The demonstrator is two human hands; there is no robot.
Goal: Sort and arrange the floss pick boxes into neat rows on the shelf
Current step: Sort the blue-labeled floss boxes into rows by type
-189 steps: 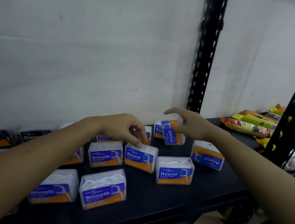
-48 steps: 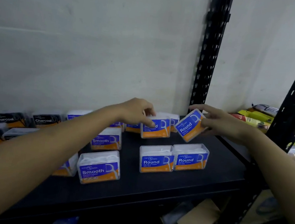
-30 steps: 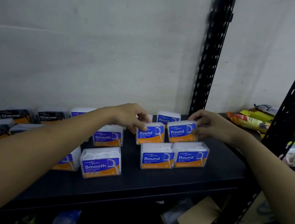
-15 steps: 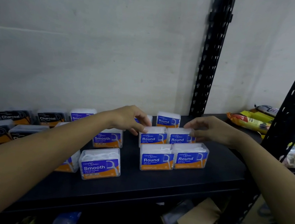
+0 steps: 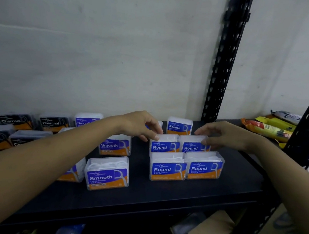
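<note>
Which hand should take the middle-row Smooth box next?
Left. The left hand grips the left middle Round box, beside the clear plastic blue Smooth box; the right hand, on the right middle Round box, would have to cross both.

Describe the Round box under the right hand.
The Round box is clear plastic, white picks inside, blue label facing the camera, upright on the shelf in the second row. A front Round box hides its lower part; the neighbouring Round box stands at its left. The right hand grips its top right corner.
</note>
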